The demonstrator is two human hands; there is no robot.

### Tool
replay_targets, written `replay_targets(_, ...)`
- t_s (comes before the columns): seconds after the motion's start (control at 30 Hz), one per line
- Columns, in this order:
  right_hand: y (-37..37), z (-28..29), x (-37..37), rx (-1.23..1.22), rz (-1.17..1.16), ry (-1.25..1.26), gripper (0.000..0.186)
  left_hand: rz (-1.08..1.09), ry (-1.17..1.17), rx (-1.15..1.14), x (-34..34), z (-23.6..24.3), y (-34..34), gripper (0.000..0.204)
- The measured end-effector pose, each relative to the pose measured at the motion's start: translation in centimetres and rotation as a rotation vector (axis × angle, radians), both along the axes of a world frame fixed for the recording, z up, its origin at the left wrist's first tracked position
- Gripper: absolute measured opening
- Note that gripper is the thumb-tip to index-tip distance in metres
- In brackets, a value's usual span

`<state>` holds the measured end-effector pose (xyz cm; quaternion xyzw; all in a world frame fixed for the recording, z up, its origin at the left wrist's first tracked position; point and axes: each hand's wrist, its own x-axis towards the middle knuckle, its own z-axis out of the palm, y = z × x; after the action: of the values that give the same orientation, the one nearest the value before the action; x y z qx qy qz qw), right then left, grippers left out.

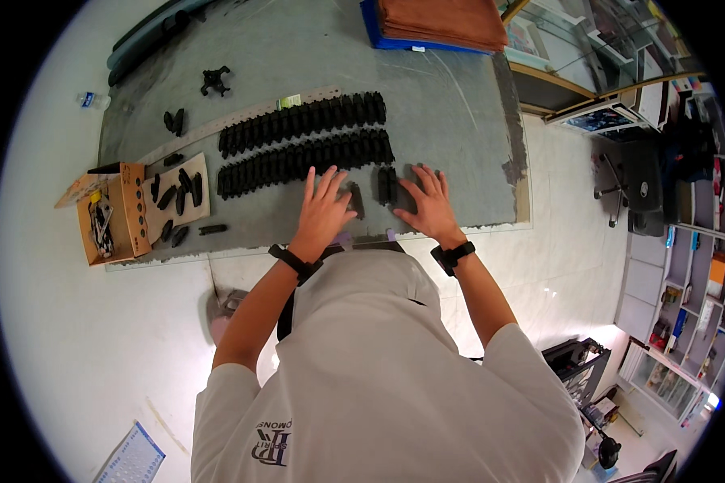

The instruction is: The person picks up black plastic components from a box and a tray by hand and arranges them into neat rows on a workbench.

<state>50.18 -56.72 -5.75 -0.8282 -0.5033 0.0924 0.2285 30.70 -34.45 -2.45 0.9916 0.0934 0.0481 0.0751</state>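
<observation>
My left hand (322, 209) hovers or rests at the table's front edge, fingers apart, just left of a single small black part (357, 201). My right hand (429, 205) is spread beside a short group of upright-lying black parts (387, 185); I cannot tell if it touches them. Two long rows of similar black pieces (306, 161) lie beyond both hands. Several more loose pieces (187, 183) lie on a beige sheet (201, 208) to the left, with a few others around it.
An open cardboard box (135, 213) of assorted items stands at the left. A metal ruler (177, 145), a black bracket (215, 80), a dark rolled item (137, 44) and folded brown and blue sheets (435, 24) lie on the grey table (467, 161). A chair (644, 189) and shelves (693, 298) are right.
</observation>
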Motion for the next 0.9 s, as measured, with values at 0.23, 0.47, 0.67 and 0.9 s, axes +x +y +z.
replay_targets(0.23,0.3,-0.4,0.2,0.032,-0.014,-0.007,0.063,0.005,-0.011,-0.017,1.9,0.0,-0.8,0.037)
replay_targets(0.47,0.6,0.0,0.5,-0.02,-0.005,0.011,0.063,0.034,-0.016,0.002,3.2,-0.3,-1.7,0.034)
replay_targets(0.67,0.5,-0.1,0.6,-0.022,0.004,0.01,0.061,0.039,-0.057,0.008,3.9,-1.0,-2.4,0.029)
replay_targets(0.9,0.4,-0.4,0.8,-0.002,0.01,0.0,0.062,0.041,-0.106,0.044,4.4,-1.1,-2.6,0.028)
